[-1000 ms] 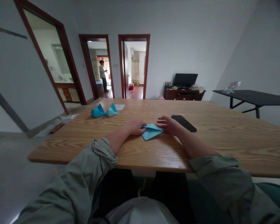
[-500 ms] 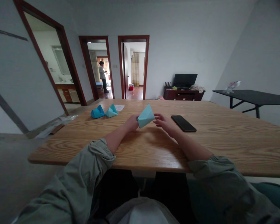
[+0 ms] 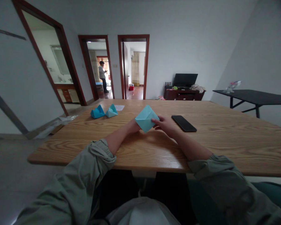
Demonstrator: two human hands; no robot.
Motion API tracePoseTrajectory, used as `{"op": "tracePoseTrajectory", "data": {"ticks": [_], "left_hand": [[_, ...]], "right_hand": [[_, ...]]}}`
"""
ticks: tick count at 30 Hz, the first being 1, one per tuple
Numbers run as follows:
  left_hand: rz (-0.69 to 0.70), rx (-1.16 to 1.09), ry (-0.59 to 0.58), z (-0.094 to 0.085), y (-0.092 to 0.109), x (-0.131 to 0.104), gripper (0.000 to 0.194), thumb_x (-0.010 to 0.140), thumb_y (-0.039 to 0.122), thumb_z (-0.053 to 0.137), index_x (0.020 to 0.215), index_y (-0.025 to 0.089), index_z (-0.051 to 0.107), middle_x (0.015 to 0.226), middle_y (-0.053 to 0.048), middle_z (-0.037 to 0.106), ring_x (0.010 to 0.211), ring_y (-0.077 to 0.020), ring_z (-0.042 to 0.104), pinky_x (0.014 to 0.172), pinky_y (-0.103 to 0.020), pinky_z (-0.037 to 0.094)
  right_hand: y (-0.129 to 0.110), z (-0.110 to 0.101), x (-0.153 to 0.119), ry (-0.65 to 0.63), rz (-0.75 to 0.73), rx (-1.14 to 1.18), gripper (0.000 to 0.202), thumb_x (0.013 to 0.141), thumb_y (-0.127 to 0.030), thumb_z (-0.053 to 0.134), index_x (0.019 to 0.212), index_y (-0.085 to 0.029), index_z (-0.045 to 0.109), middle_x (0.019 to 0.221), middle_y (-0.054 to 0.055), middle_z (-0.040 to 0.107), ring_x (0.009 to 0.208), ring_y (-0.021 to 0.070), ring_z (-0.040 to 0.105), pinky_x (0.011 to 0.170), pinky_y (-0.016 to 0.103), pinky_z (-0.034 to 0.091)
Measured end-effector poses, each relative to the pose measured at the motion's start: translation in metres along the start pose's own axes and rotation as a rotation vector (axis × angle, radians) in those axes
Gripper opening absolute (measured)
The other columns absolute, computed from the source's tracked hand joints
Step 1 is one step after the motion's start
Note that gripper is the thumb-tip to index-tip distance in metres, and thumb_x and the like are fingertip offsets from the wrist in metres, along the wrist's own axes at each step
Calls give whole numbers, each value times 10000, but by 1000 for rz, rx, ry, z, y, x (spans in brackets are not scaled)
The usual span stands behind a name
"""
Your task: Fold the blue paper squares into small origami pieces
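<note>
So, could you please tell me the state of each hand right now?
Left hand: mostly hidden behind the folded light-blue paper; its grip cannot be told.
Right hand: closed, holding the folded light-blue paper near its right corner.

Loose grey-green sleeves with bunched, wrinkled cuffs, dark trousers below.

My left forearm rises from lower left toward the centre, where my left hand sits, its fingers hidden. My right forearm slants in from lower right; my right hand, just right of centre, pinches, thumb pointing left, fingers bent below.
</note>
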State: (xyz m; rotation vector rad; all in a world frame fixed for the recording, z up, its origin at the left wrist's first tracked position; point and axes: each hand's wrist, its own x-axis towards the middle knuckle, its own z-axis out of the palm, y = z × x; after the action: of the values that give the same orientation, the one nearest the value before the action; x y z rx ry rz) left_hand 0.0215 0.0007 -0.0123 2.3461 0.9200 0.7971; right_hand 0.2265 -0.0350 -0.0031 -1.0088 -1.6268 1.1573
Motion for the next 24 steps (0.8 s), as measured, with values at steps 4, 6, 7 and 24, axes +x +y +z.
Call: {"op": "tracePoseTrajectory", "data": {"ticks": [4, 6, 7, 24], "left_hand": [[-175, -300, -12, 3, 0, -3, 339, 886, 352, 411, 984, 126, 643, 880, -91, 677, 730, -185, 603, 703, -332, 499], [-278, -451, 8, 0, -1, -4, 462, 915, 439, 293, 1037, 137, 620, 884, -105, 675, 711, -183, 614, 663, -328, 498], [-310, -539, 9, -2, -1, -4, 529, 919, 491, 233, 1094, 149, 598, 931, -113, 676, 741, -191, 625, 667, -330, 500], [-341, -734, 30, -10, -1, -9, 532, 669, 320, 731, 1132, 189, 505, 977, -81, 633, 729, -182, 644, 583, -272, 524]], "right_hand": [[2, -1, 2, 31, 11, -24, 350, 724, -491, 681, 850, -170, 626, 693, 3, 591, 603, 105, 541, 572, 225, 461], [3, -2, 3, 37, 2, -33, 339, 730, -488, 675, 830, -169, 616, 667, -9, 569, 579, 98, 525, 559, 224, 456], [4, -3, 3, 41, -3, -40, 334, 732, -484, 674, 823, -168, 613, 662, -12, 565, 572, 97, 520, 554, 224, 453], [12, -8, 9, 54, 25, 91, 262, 755, -347, 671, 952, -189, 598, 868, 42, 650, 726, 146, 606, 632, 271, 506]]}}
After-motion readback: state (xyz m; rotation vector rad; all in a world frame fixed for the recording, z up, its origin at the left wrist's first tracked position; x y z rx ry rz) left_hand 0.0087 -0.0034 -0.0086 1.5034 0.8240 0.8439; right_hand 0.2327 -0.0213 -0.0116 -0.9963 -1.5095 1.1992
